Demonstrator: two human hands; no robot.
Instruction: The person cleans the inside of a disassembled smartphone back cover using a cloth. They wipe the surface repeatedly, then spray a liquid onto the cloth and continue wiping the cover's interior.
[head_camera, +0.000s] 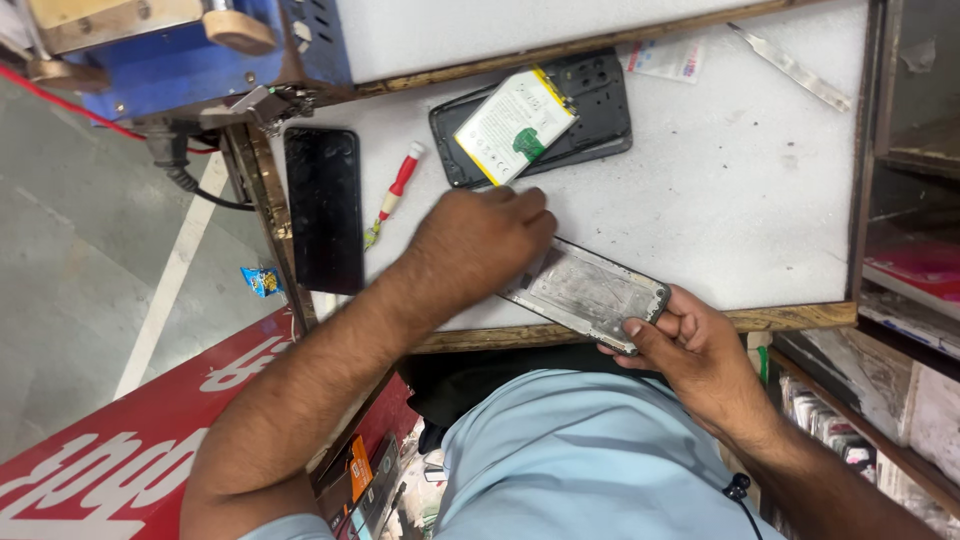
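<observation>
A grey metal phone frame (592, 290) lies tilted across the front edge of the white work table (740, 190). My right hand (690, 345) grips its near end, thumb on top. My left hand (480, 240) covers the frame's far end with the fingers curled down on it. What lies under those fingers is hidden. Just beyond my left hand sits a black phone back cover (590, 100) with a white and green battery (515, 125) lying in it.
A black screen panel (323, 208) and a red-handled screwdriver (393, 192) lie at the table's left. Metal tweezers (790, 65) and a small packet (665, 60) sit at the back right. A blue machine (180, 55) stands back left, shelves (910, 280) on the right.
</observation>
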